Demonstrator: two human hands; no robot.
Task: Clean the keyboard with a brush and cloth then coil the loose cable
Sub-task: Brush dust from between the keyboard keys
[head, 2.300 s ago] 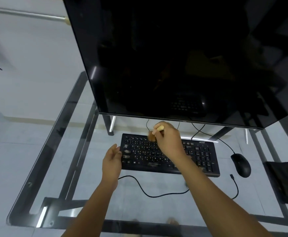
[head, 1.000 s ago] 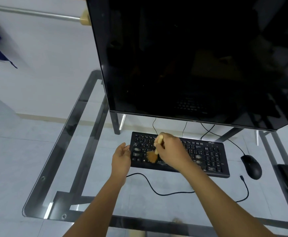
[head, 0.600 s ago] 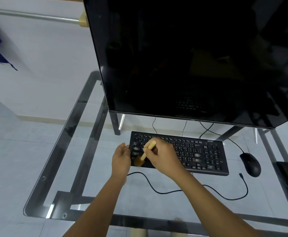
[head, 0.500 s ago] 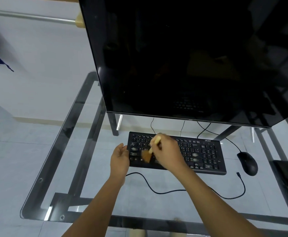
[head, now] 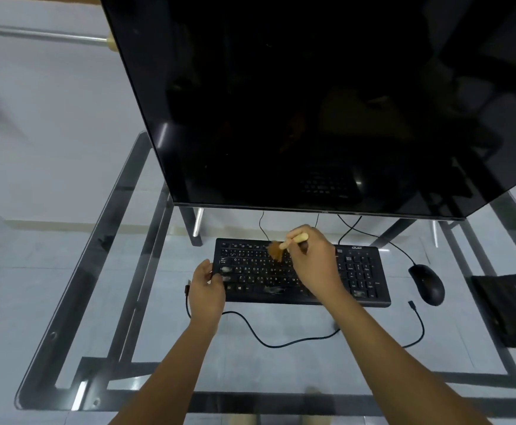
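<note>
A black keyboard [head: 354,273] lies on the glass desk below the monitor, with pale dust smudges on some keys. My right hand [head: 313,260] grips a small brush [head: 281,246] by its pale wooden handle; the brown bristles touch the upper key rows left of centre. My left hand [head: 207,286] holds the keyboard's left edge, its fingers curled at the corner. A loose black cable [head: 281,342] snakes over the glass in front of the keyboard, one plug near my left hand and the other plug at the right. A black cloth [head: 508,311] lies folded at the right edge.
A large dark monitor [head: 312,102] hangs over the back of the desk. A black mouse [head: 428,283] sits to the right of the keyboard. The glass desk [head: 81,302] has a dark metal frame; the tiled floor shows through it.
My right hand has carried the brush from the lower-left keys up to the top rows nearer the middle. My left hand stays at the keyboard's left edge.
</note>
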